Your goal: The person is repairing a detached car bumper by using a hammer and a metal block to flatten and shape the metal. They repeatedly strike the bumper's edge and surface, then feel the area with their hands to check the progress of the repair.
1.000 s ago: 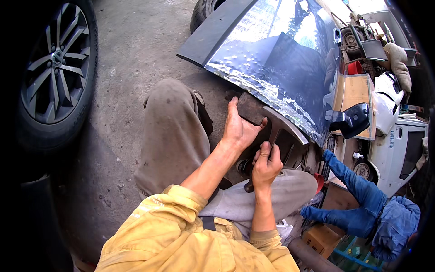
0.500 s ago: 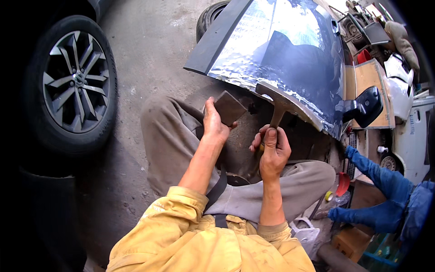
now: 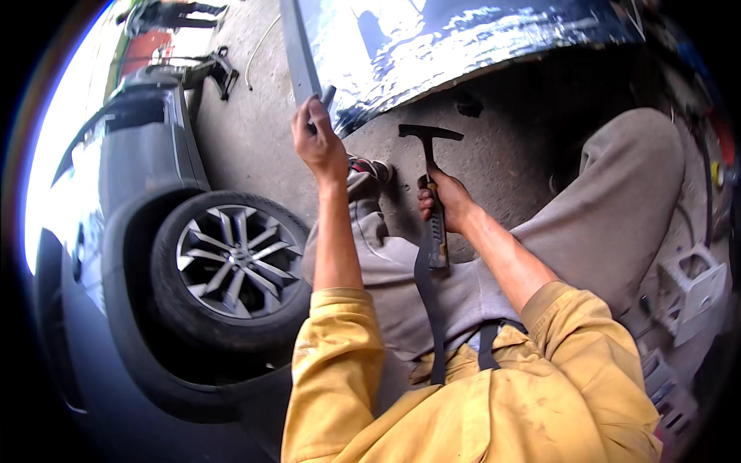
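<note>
My left hand (image 3: 318, 140) is raised at the corner of a dark blue car door (image 3: 463, 38), closed on a flat metal block. Only a dark edge of the block (image 3: 329, 97) shows past the fingers; whether it touches the door is unclear. The door's surface is dented and rippled along its near edge, with a grey strip (image 3: 299, 58) down its left side. My right hand (image 3: 448, 199) grips a hammer (image 3: 430, 133) by its black and yellow handle. The hammer's head points away from me, over the ground and apart from the door.
A grey car (image 3: 139, 154) with a spoked wheel (image 3: 239, 258) stands close on my left. My bent trouser leg (image 3: 617, 193) rises on the right, beside a pale plastic crate-like piece (image 3: 691, 289). Another person (image 3: 170, 15) stands far off at the upper left.
The view has swung left, bringing in more of the grey car. My left hand has moved out to the door's corner with the block; the hammer is lowered away from the door's edge.
</note>
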Motion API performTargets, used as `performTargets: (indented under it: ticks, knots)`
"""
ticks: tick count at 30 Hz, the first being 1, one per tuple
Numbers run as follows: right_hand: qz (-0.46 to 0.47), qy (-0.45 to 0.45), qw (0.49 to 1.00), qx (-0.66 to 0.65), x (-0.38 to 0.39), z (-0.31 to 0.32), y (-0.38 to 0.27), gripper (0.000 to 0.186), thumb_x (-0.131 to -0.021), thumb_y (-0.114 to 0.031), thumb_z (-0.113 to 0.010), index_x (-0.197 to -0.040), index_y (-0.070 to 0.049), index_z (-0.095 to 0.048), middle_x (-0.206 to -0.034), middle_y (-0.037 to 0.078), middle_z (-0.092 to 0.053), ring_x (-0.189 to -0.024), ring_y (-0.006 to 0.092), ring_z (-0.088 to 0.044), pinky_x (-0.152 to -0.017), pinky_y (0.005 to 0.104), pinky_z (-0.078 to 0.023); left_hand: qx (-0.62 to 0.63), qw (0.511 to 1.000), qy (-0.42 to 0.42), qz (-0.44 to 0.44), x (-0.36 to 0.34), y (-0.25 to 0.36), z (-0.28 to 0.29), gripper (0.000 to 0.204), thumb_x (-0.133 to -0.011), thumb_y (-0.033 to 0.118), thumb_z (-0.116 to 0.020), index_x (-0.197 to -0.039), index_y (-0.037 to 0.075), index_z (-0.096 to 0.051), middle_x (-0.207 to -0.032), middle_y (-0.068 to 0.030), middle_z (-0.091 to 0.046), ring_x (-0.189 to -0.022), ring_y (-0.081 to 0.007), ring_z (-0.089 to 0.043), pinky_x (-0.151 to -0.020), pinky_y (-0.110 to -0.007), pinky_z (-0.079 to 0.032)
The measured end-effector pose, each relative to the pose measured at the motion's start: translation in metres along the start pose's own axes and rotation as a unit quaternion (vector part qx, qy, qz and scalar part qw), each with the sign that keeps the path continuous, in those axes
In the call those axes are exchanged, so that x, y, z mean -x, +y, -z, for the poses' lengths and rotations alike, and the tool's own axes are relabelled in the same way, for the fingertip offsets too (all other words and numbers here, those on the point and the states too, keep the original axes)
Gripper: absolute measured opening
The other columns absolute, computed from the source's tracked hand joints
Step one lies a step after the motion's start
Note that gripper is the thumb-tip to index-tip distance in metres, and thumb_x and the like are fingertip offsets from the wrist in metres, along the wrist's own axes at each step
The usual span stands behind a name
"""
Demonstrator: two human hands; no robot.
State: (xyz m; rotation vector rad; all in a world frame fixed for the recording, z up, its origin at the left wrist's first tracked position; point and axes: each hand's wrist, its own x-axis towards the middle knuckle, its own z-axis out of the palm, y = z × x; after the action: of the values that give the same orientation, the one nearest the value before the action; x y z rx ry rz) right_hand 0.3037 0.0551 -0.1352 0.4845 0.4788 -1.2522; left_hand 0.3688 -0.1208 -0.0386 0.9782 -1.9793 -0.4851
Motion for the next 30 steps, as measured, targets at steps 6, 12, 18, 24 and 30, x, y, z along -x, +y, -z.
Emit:
performTargets:
  ticks: [6, 12, 18, 24, 30]
  knots:
    - [-0.057, -0.137, 0.976, -0.161, -0.001, -0.024, 0.000, 0.039, -0.094, -0.049, -0.041, -0.079, -0.014, -0.042, -0.058, -0.006, -0.035, -0.048, 0.0049, -0.037, -0.045, 0.0225, -0.036, -0.146, 0.967, -0.174, -0.117, 0.039, -0.008, -0.023, 0.050, -0.096, 0.034, -0.035, -0.135, 0.003, -0.041, -0.141, -0.0187, -0.036, -0.135, -0.0349, -0.025, -0.109, -0.044, -0.016]
    - [-0.062, -0.114, 0.972, -0.196, 0.006, -0.036, 0.034, 0.044, -0.092, -0.053, -0.043, -0.078, -0.011, -0.042, -0.058, -0.001, -0.041, -0.047, 0.0108, -0.042, -0.046, 0.0286, -0.040, 0.024, 0.956, -0.285, 0.058, -0.010, -0.032, 0.007, 0.058, -0.099, 0.043, -0.023, -0.142, 0.005, -0.028, -0.121, -0.0128, -0.051, -0.109, -0.0193, -0.048, -0.090, -0.029, -0.037]
    - [-0.072, -0.106, 0.946, -0.299, -0.008, -0.039, 0.042, 0.042, -0.093, -0.051, -0.042, -0.079, -0.011, -0.042, -0.057, -0.001, -0.041, -0.047, 0.0107, -0.044, -0.045, 0.0289, -0.041, -0.027, 0.921, -0.339, 0.189, -0.034, -0.024, -0.036, 0.059, -0.098, 0.045, -0.029, -0.144, 0.008, -0.024, -0.096, -0.0042, -0.046, -0.081, -0.0102, -0.043, -0.067, -0.023, -0.033]
    - [0.008, -0.159, 0.954, -0.254, -0.002, -0.044, 0.025, 0.031, -0.096, -0.033, -0.038, -0.085, -0.005, -0.044, -0.059, 0.004, -0.046, -0.044, 0.0142, -0.047, -0.039, 0.0308, -0.044, -0.029, 0.921, -0.282, 0.268, -0.042, -0.019, -0.027, 0.057, -0.097, 0.040, -0.030, -0.145, 0.009, -0.025, -0.141, -0.0116, -0.035, -0.129, -0.0239, -0.035, -0.106, -0.032, -0.025]
    - [0.058, 0.075, 0.939, -0.332, -0.023, 0.013, 0.000, 0.022, -0.094, -0.029, -0.038, -0.084, -0.009, -0.042, -0.061, 0.005, -0.047, -0.043, 0.0158, -0.047, -0.041, 0.0323, -0.044, -0.192, 0.919, -0.303, 0.161, -0.041, -0.023, -0.016, 0.055, -0.096, 0.043, -0.028, -0.137, 0.006, -0.036, -0.129, -0.0114, -0.046, -0.115, -0.0238, -0.047, -0.097, -0.032, -0.037]
